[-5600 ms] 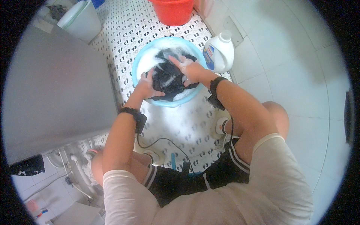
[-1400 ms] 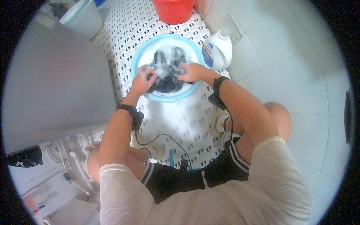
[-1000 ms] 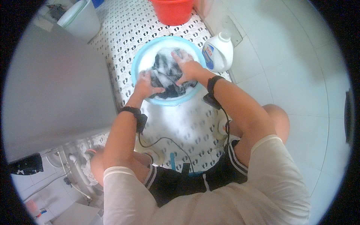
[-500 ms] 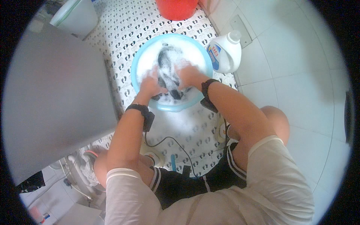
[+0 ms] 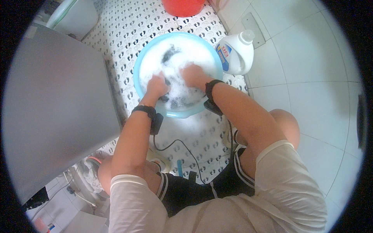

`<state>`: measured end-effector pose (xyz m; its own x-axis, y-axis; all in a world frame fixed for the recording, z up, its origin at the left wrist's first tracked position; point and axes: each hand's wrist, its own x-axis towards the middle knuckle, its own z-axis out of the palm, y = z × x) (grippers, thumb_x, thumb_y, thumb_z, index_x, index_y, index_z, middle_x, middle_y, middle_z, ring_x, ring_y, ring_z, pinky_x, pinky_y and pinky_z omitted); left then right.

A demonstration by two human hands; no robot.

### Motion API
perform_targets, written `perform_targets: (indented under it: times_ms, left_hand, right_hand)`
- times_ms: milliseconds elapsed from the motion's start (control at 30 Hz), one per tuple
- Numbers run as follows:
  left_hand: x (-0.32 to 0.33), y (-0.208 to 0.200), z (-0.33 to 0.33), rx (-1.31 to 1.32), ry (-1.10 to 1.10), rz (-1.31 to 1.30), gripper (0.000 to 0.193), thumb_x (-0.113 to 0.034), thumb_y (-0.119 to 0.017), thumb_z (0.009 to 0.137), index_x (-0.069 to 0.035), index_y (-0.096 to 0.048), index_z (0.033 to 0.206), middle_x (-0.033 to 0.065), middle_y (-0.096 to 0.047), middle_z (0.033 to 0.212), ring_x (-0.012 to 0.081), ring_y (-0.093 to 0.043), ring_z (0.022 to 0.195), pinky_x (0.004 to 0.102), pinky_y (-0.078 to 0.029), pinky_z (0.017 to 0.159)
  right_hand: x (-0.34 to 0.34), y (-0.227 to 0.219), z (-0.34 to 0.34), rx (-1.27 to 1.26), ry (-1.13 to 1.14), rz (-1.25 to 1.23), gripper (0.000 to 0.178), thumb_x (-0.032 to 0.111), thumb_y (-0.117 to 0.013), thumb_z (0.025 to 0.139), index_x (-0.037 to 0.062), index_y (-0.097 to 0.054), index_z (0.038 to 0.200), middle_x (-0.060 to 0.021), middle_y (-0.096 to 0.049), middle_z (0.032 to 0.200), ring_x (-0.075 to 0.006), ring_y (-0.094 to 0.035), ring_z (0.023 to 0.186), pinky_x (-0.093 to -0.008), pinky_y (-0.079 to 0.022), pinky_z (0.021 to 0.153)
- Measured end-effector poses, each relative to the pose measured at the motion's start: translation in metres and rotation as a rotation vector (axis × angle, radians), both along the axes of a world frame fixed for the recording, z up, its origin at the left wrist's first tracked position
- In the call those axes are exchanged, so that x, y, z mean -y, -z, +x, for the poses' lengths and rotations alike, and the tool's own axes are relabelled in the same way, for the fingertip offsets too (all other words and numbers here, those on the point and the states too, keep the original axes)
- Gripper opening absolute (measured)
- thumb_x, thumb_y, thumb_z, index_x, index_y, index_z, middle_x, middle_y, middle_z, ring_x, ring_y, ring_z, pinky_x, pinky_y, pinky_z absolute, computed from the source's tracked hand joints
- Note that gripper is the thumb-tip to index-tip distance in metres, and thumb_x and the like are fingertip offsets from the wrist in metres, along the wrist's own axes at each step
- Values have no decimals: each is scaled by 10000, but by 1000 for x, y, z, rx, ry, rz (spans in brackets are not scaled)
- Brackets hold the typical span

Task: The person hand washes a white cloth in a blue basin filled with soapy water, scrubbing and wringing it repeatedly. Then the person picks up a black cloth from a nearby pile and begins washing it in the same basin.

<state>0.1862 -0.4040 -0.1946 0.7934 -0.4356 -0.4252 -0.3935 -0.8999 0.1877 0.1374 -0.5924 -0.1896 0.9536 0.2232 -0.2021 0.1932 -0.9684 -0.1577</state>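
A light blue basin (image 5: 140, 83) full of white suds stands on the floor in front of me. Dark wet cloth (image 5: 169, 54) shows through the foam at the far side, and more of it between my hands and by the near rim. My left hand (image 5: 157, 86), at the left of the basin, is curled closed on the cloth. To the right, my right hand (image 5: 192, 75) is also closed, knuckles up, in the foam over the cloth. Suds hide most of the fingertips and the cloth's shape. Both wrists carry black straps with small boxes.
A white detergent bottle (image 5: 239, 54) stands against the basin's right side, near the tiled wall (image 5: 268, 103). Beyond the basin is a red bucket (image 5: 183, 7). A large grey panel (image 5: 62, 101) borders the left. A black cable (image 5: 176, 140) hangs between my knees.
The dark cloth that stood up bunched between my hands has sunk into the suds and is mostly covered. My hands have drawn slightly apart.
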Motion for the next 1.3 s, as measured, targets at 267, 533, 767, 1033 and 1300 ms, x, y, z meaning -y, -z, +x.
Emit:
perform_targets:
  times_ms: [267,533,767,1033,1300]
  left_hand:
    - [12,-6,-5,19,-97,-68,760,-317,-667,729,43,-437,1356,309,-543,1257,424,-544,1166,427,-443,1007]
    - [2,-8,-8,85,-103,-239,619,-257,-696,717,7,-548,1257,258,-627,1140,395,-586,1100,433,-472,957]
    - [-21,-15,-1,-243,-339,-678,733,-389,-786,704,-4,-564,1288,228,-647,1120,316,-618,1075,362,-471,947]
    - [-19,14,25,-198,-391,-777,548,-443,-701,788,5,-658,1101,222,-636,1153,306,-609,1095,362,-465,939]
    - [-13,11,15,-223,-630,-855,506,-273,-732,797,92,-597,1120,216,-637,1118,263,-632,1000,362,-506,837]
  right_hand:
    - [-3,17,1,78,122,91,177,85,-587,765,49,-687,906,-167,-684,863,-338,-671,833,-429,-544,753]
    - [-4,7,-1,39,62,82,197,160,-586,802,23,-695,893,-181,-688,872,-340,-673,842,-447,-538,773]
    - [20,-27,5,-40,60,323,550,511,-686,728,22,-707,979,-220,-697,953,-387,-673,834,-465,-524,793]
    - [45,-26,23,171,192,471,652,416,-729,742,0,-589,1224,-266,-651,1103,-391,-651,967,-452,-502,860]
    - [38,-19,39,-178,161,407,1204,391,-804,653,-13,-74,1521,-340,-593,1157,-417,-587,1105,-400,-470,940]
